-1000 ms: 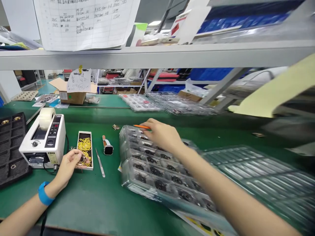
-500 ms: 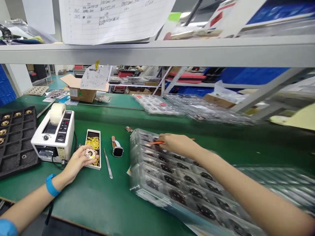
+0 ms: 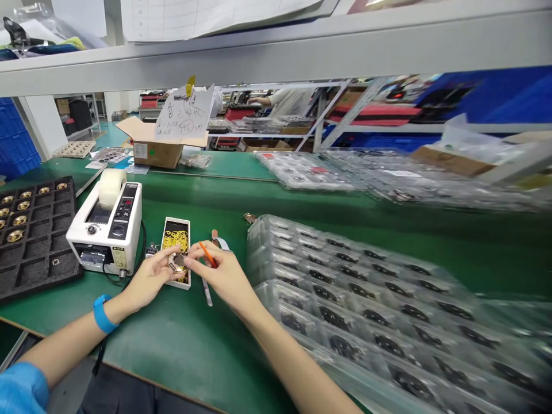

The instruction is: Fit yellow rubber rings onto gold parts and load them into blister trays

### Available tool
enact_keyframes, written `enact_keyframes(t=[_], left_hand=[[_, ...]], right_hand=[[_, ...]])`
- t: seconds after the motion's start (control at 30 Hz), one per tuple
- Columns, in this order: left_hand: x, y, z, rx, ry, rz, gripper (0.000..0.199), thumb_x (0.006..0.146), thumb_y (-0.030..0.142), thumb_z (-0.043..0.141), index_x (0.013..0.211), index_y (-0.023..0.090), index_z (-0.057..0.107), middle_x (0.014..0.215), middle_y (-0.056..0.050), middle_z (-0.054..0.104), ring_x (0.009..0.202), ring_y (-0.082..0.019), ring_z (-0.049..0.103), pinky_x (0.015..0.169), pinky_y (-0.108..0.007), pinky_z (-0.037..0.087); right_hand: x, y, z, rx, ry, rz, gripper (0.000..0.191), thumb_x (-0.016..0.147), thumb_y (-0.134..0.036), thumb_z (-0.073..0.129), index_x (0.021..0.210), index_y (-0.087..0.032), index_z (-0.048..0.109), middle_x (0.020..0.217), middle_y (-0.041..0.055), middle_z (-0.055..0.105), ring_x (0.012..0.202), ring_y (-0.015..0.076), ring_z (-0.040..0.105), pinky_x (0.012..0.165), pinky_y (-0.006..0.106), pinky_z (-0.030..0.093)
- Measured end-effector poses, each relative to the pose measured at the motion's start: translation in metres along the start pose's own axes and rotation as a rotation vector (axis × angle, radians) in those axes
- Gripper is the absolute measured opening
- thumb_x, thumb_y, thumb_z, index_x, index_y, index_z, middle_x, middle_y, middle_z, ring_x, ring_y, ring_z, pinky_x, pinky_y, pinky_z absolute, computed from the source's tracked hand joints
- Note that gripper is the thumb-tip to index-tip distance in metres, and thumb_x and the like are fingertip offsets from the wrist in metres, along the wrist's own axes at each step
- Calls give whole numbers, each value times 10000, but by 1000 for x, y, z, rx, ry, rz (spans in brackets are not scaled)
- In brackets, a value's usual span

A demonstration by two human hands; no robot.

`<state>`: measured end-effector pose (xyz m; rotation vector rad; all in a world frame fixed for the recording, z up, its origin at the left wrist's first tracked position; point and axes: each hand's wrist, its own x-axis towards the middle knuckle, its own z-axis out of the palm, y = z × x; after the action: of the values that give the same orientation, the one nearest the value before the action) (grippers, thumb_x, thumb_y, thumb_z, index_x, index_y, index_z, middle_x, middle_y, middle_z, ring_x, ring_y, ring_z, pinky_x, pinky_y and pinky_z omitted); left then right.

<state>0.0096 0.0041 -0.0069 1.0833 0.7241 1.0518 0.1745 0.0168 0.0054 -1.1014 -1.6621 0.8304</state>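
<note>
Over a narrow white box (image 3: 188, 227) of yellow rings, my left hand (image 3: 142, 282) pinches a round gold-coloured watch case (image 3: 173, 265) by its edge. My right hand (image 3: 226, 279) meets it there, with an orange stick-like tool (image 3: 207, 254) between its fingers. Its thumb and fingertips are at a dark round part (image 3: 179, 260) on the case; whether they grip it is unclear. Partly behind my right hand lie a wristwatch with a pale strap (image 3: 222, 244) and metal tweezers (image 3: 207, 293).
A white tape dispenser (image 3: 103, 230) stands left of the box, beside a black compartment tray (image 3: 38, 261) with several gold cases. Stacked clear plastic trays (image 3: 362, 299) of dark parts fill the right. A cardboard box (image 3: 157, 154) and flat clear trays (image 3: 302, 172) lie behind, below a shelf beam (image 3: 259, 57).
My right hand has come left from the clear trays to the watch case, with the orange tool still in it. A dark part now shows at the case. The camera view has shifted.
</note>
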Motion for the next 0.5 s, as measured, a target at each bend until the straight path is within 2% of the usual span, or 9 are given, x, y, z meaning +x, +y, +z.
enact_keyframes(t=[0.13,0.27,0.4,0.5], left_hand=[[-1,2,1,12,-18,-20,471,736,342,723,1176,214,616,1362,-96,533,1242,-282,503,980,-380,485],[-2,2,3,21,-20,-34,453,754,303,709,1185,210,605,1286,-93,592,1201,-260,537,986,-376,477],[-2,2,4,31,-17,-51,451,759,262,699,1193,194,594,1170,-93,656,1142,-248,577,995,-386,465],[-2,0,4,39,-23,-49,438,768,249,684,1191,189,587,1158,-92,660,1128,-243,586,995,-385,464]], right_hand=[[-1,5,-2,48,-11,43,193,738,-349,613,638,-187,643,750,25,586,598,128,458,539,271,360],[-7,5,1,46,44,54,182,732,-340,614,648,-183,656,753,26,575,578,119,444,516,261,343],[-10,5,6,21,70,67,184,739,-332,608,642,-181,650,758,28,571,589,123,465,503,255,339],[-11,6,9,18,98,66,179,736,-327,605,636,-181,631,753,31,577,625,138,504,527,258,365]])
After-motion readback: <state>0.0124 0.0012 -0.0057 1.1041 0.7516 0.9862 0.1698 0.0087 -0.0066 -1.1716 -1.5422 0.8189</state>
